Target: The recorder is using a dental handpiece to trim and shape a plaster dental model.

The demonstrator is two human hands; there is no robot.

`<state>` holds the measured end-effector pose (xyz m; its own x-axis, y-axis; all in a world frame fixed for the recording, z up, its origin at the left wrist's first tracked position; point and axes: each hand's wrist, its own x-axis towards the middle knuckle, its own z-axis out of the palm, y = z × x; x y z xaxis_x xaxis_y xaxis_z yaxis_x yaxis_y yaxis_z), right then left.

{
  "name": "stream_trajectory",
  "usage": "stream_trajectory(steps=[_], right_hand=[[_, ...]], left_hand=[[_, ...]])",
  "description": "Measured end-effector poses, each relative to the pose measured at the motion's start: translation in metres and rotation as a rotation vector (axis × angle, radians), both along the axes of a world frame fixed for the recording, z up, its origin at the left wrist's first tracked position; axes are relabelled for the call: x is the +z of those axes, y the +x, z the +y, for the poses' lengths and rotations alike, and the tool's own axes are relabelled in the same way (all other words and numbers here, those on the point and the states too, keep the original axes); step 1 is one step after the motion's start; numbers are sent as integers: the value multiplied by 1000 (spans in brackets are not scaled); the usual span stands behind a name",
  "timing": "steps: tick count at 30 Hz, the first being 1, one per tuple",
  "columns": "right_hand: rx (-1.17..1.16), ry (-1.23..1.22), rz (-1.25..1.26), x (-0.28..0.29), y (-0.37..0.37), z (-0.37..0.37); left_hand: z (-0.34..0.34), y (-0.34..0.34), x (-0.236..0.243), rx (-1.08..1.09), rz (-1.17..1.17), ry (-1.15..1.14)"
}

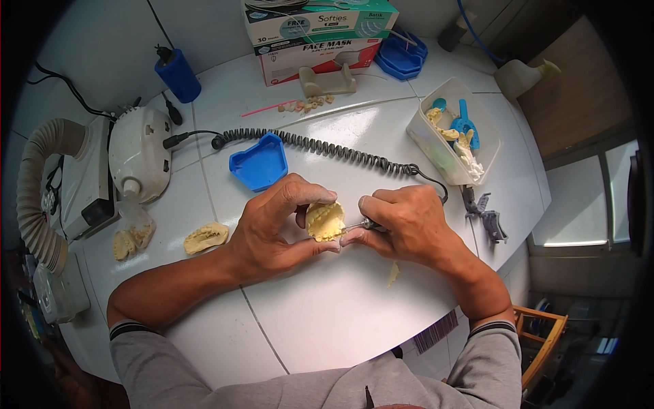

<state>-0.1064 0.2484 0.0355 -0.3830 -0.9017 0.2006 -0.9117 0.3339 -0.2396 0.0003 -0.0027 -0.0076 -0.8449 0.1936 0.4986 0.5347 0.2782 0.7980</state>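
My left hand (272,228) grips a pale yellow dental cast (324,219) at the middle of the view, thumb and fingers around its edges. My right hand (409,221) is closed on a slim metal rotary handpiece (370,224), whose thin tip is at the cast's right side. A coiled black cord (306,144) runs from a white motor unit (139,157) across the table toward the handpiece. Another cast (205,238) lies left of my left hand. An empty blue angular tray (252,167) sits just behind my left hand. A small pale yellow scrap (394,274) lies below my right hand.
Stacked boxes (320,58), a blue tray (402,51) and small pieces (306,104) occupy the back. A clear container (426,136) of casts stands right, grey clamp-like parts (492,225) below it. A white machine with a ribbed hose (34,177) and more casts (125,244) are left.
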Motion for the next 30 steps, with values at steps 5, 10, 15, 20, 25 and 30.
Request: stream_trajectory(steps=[5, 10, 15, 20, 25, 30], right_hand=[[-6, -8, -4, -1, 0, -1], [7, -5, -3, -1, 0, 1], [-2, 4, 2, -2, -1, 0], [-3, 5, 6, -1, 0, -1], [-9, -3, 15, -2, -1, 0], [-9, -1, 17, -3, -1, 0]], left_hand=[[3, -1, -2, 27, 17, 24], [3, -1, 1, 43, -10, 1], [-1, 4, 6, 14, -112, -18], [0, 4, 4, 27, -105, -26], [0, 3, 4, 37, -90, -28], [0, 3, 4, 32, -91, -28]])
